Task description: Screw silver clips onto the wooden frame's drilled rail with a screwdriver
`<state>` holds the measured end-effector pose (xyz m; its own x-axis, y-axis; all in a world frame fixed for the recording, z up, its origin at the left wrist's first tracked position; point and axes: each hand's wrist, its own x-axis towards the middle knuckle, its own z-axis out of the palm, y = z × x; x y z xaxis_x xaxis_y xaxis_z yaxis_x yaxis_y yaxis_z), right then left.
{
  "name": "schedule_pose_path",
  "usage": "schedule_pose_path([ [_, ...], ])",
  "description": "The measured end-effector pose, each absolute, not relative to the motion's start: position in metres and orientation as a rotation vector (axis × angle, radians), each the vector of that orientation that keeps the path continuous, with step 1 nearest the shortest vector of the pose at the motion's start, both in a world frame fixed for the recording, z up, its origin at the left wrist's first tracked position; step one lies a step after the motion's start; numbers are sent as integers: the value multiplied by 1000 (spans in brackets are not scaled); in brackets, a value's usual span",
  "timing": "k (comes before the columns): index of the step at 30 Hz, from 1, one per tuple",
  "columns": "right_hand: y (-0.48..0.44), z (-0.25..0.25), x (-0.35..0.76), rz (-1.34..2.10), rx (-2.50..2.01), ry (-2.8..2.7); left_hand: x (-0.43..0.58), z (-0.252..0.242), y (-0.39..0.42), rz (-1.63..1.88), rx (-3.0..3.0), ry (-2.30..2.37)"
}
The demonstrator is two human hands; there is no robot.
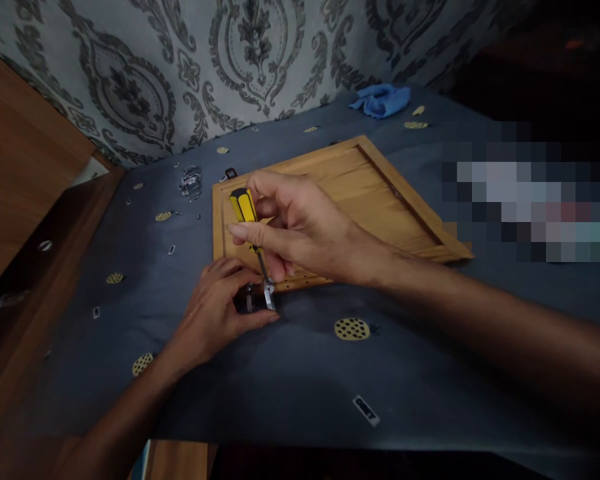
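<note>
A framed wooden cabinet door [380, 200] lies flat on dark blue cloth. At its near left edge sits a silver metal hinge [269, 297]. My left hand [220, 307] is closed about this hinge, with the thumb and forefinger curved to either side of it. My right hand [300, 230] grips a screwdriver [245, 208] with a yellow and black handle. The screwdriver slants down, and its tip meets the hinge; the screw head under it is too small to make out. Small dark holes dot the door's near edge by my right fingers.
A pile of shiny metal hardware [191, 181] lies left of the door, with small loose bits close by. Behind the door rests a crumpled blue cloth [383, 100]. Patterned wallpaper [257, 53] backs the surface, and wooden furniture [25, 147] stands at the left. A blurred patch covers the right side.
</note>
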<state>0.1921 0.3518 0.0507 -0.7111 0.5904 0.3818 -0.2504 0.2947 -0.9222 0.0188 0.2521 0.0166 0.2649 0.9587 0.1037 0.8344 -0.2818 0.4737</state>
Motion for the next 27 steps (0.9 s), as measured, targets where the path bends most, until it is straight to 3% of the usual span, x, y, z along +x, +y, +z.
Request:
schedule_pose_path([
  [27, 348, 53, 195, 1412, -264, -1864, 19, 18, 253, 502, 2194, 1672],
])
